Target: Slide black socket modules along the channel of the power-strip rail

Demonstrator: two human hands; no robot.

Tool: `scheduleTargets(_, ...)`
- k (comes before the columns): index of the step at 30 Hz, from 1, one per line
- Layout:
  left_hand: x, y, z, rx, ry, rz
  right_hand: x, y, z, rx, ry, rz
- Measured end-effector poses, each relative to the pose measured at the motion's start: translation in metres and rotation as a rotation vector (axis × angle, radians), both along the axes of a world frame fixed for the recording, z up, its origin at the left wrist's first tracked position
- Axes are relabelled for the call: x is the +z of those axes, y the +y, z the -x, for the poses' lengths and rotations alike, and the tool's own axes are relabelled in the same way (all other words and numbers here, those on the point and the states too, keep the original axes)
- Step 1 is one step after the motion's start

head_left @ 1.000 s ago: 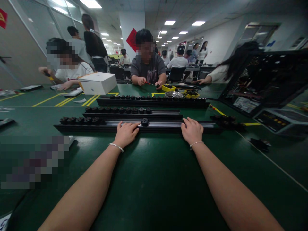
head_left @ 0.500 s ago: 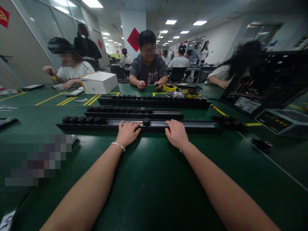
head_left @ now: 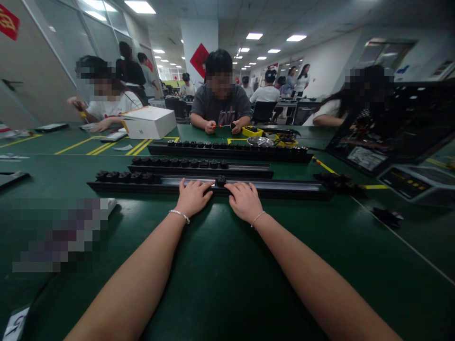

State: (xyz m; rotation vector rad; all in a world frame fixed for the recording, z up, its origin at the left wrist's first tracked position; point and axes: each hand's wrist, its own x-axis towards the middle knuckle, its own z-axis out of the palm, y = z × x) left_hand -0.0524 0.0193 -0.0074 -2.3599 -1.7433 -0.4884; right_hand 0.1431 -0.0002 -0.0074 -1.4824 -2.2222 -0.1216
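Note:
A long black rail (head_left: 284,189) with a pale metal channel lies across the table in front of me. A small black block with a round top (head_left: 221,181) sits on it near the middle. Over the rail just left of that block, my left hand (head_left: 192,195) lies with fingers spread, the index fingertip close to the block. On its right side is my right hand (head_left: 246,201), fingers stretched out over the rail and the index fingertip at the block; whether it touches cannot be made out. Several similar black blocks (head_left: 124,177) stand in a row at the rail's left end.
Behind lie a second rail (head_left: 249,167) and a longer one (head_left: 227,150), both carrying black blocks. Loose black parts (head_left: 341,182) lie at the right, near an opened computer case (head_left: 384,123). A white box (head_left: 152,124) stands back left. Co-workers sit opposite and at both sides.
My right hand has slid left along the rail, up to the single black block. My left hand stays beside the block. The whole view has shifted slightly.

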Motion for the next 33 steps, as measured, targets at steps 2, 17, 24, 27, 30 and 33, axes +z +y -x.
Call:
scheduleTargets(2, 0.0000, 0.0000, 0.0000, 0.000, 0.004, 0.003, -0.0013, 0.0001, -0.0004, 0.001, -0.003, -0.004)
scheduleTargets(17, -0.0002, -0.0007, 0.0002, -0.003, 0.007, -0.012, -0.0042, 0.0010, -0.0044, 0.013, -0.041, -0.029)
scheduleTargets(24, 0.0017, -0.0007, -0.0003, 0.002, -0.008, 0.017, -0.0039, 0.0004, -0.0086, 0.023, -0.049, -0.030)
scheduleTargets(27, 0.0017, -0.0006, -0.0002, 0.005, -0.010, 0.018, -0.0035, 0.0003, -0.0098, 0.026, -0.044, -0.036)
scheduleTargets(30, 0.0011, -0.0005, 0.0004, 0.000, -0.010, 0.012, -0.0033, 0.0001, -0.0098, 0.028, -0.040, -0.036)
scheduleTargets(33, 0.0005, -0.0001, 0.0009, -0.005, -0.011, 0.004, -0.0029, -0.0001, -0.0097, 0.031, -0.038, -0.033)
